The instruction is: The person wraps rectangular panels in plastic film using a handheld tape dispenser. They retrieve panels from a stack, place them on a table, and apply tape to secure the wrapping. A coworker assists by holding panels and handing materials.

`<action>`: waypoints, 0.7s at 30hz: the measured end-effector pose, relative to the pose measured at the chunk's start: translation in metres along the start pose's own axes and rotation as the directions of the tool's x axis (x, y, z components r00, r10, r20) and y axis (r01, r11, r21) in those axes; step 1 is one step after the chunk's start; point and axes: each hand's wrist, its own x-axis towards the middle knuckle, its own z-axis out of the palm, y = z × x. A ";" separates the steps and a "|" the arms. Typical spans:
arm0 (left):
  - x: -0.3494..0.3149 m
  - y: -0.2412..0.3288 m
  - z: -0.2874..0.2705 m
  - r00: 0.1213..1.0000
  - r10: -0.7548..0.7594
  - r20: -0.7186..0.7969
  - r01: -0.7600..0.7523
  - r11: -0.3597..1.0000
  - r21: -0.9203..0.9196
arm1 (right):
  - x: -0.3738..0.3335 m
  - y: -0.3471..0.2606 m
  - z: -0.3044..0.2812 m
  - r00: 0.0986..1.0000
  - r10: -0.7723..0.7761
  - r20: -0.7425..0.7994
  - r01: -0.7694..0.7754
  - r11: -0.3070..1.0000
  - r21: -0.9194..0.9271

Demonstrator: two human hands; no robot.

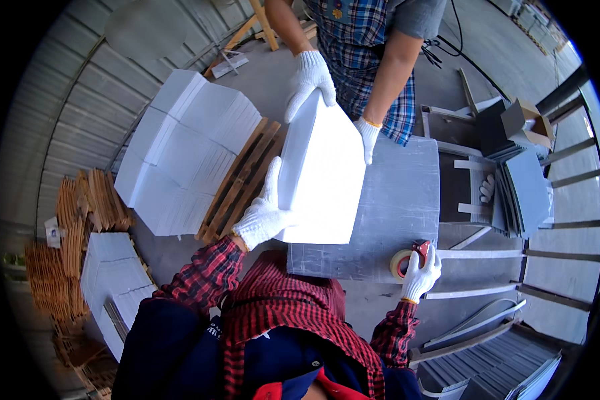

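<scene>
A white box [330, 177] stands on the grey tabletop [397, 200] in front of me. My left hand [265, 212], in a white knit glove, is closed on the box's near left side, thumb up along its side face. A co-worker's gloved hands [310, 80] hold the far end of the box, one on top and one at the right edge. At the table's near right corner, my gloved right hand [421, 275] grips a red tape dispenser [420, 249]. The tape roll [401, 263] sits to the left of the fingers. The box's underside is hidden.
Stacked white cartons [187, 153] rest on a wooden pallet [243, 180] to the left. More white sheets [117, 273] and brown cardboard [70, 233] lie nearer. On the right are a metal frame [473, 254], grey panels [523, 190] and an open brown carton [527, 123].
</scene>
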 end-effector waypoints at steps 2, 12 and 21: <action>0.006 -0.007 -0.005 0.995 -0.077 -0.069 0.075 0.997 -0.024 | -0.009 -0.022 0.033 0.979 0.091 0.182 -0.167 0.872 0.460; 0.061 -0.154 -0.057 0.987 -0.149 -0.058 0.104 0.872 -0.479 | -0.032 -0.153 0.144 0.829 0.040 0.558 -0.159 0.973 0.166; 0.139 -0.249 -0.053 0.972 -0.236 -0.018 0.222 0.935 -0.276 | -0.069 -0.191 0.154 0.850 0.184 0.494 -0.456 0.727 0.514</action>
